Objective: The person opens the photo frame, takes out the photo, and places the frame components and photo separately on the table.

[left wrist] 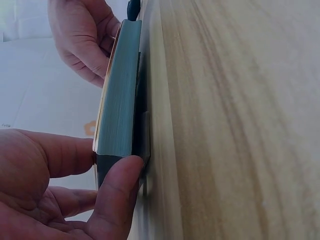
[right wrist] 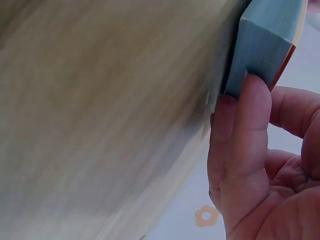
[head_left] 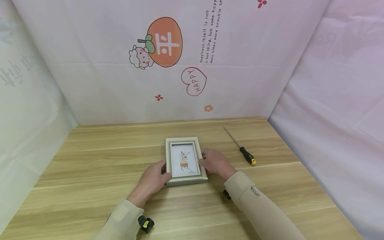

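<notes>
A picture frame (head_left: 181, 140) with a pale border lies face up, its print (head_left: 184, 163) showing a potted plant on a small stand. At its lower left corner my left hand (head_left: 151, 180) grips it, thumb over the front border. My right hand (head_left: 216, 163) holds the right side, thumb on the border and the other fingers partly hidden at the edge. The blue-green side (left wrist: 119, 100) of the frame fills the middle of the left wrist view, with a dark flap (left wrist: 144, 137) between its back and the tabletop. In the right wrist view, fingertips (right wrist: 256, 92) press the frame's corner.
To the right on the wooden table (head_left: 99, 160) lies a screwdriver (head_left: 248, 156) with a black and yellow handle, its shaft pointing away. A white printed cloth (head_left: 114, 90) hangs behind the table, and more cloth stands at both sides.
</notes>
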Tool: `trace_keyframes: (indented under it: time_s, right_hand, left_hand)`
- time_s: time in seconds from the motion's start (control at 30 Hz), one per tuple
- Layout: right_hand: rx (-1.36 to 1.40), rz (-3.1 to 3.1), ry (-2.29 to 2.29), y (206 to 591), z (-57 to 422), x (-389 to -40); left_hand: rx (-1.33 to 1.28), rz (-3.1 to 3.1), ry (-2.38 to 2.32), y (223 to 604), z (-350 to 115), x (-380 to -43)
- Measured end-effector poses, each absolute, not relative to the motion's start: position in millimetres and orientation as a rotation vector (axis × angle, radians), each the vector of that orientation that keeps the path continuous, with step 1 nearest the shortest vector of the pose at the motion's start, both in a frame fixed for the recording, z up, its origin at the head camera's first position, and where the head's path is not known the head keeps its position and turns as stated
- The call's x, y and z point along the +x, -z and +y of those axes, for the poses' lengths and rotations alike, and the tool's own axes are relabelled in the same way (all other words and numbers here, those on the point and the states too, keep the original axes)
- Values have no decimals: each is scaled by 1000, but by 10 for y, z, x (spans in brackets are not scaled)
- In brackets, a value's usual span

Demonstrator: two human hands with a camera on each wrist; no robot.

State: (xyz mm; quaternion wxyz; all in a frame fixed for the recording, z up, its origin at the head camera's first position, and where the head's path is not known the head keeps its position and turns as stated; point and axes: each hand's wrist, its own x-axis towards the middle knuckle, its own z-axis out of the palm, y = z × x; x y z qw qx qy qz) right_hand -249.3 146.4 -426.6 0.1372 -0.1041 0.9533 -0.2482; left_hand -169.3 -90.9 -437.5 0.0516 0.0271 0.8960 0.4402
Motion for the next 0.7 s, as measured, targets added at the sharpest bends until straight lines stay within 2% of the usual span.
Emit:
trace_keyframes:
  time_s: [0.7]
  right_hand:
    - [-258, 2700, 960, 4115, 1477, -2410]
  left_hand:
    - [-13, 2653, -1512, 4257, -918, -1677]
